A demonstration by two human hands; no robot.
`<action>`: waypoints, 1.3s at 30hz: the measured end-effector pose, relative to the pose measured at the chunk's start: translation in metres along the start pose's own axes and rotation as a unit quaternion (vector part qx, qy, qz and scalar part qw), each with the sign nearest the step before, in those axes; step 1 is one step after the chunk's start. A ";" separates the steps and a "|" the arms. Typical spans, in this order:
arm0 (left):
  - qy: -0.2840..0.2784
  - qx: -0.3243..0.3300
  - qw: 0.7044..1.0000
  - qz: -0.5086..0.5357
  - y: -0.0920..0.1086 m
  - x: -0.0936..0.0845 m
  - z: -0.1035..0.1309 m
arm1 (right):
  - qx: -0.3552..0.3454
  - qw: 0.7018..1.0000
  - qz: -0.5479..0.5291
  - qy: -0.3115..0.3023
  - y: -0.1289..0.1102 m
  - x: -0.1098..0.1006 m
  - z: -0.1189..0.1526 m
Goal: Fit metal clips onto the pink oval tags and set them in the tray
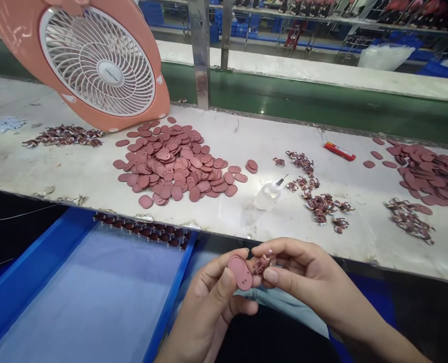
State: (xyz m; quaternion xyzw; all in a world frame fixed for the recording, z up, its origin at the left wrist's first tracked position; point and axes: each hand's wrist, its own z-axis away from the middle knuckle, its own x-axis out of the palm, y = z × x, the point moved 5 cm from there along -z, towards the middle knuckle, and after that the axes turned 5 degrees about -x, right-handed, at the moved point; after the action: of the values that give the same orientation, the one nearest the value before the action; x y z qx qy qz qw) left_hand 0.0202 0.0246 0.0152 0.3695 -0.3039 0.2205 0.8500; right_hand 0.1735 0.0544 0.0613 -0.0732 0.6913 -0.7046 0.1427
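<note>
My left hand [212, 307] pinches a dark pink oval piece [240, 273] between thumb and fingers, below the table's front edge. My right hand [303, 275] holds a small reddish patterned part [261, 264] against that oval piece. A large heap of the same pink ovals [174, 164] lies on the white table [246, 136] ahead of me. A small clear squeeze bottle [268, 194] with a thin nozzle lies on its side near the middle. Small patterned parts [320, 201] are scattered to its right.
A salmon fan [95, 63] leans at the back left. A blue tray [80, 297] with a row of finished pieces [144, 232] sits at my lower left. More ovals [430, 171], another parts pile [63, 136], a red lighter [339, 150] and a metal post [200, 50] stand around.
</note>
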 end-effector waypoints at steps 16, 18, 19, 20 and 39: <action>-0.066 -0.063 0.996 -0.011 -0.006 -0.003 -0.001 | -0.114 0.974 0.165 -0.108 -0.030 0.000 -0.008; -0.067 -0.065 0.996 -0.012 -0.007 -0.004 -0.001 | -0.113 0.972 0.169 -0.117 -0.029 0.000 -0.009; -0.067 -0.067 0.995 -0.012 -0.007 -0.004 -0.002 | -0.113 0.971 0.171 -0.120 -0.029 0.000 -0.009; -0.067 -0.067 0.995 -0.013 -0.007 -0.004 -0.002 | -0.113 0.971 0.173 -0.123 -0.029 0.001 -0.009; -0.044 -0.091 0.995 -0.011 -0.011 -0.006 -0.003 | -0.094 0.978 0.174 -0.064 -0.022 -0.001 0.000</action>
State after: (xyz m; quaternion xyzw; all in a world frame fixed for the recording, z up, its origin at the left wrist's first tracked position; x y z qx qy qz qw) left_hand 0.0231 0.0187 0.0041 0.3028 -0.3558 0.1662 0.8683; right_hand 0.1723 0.0550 0.0834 -0.0094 0.7458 -0.5950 0.2993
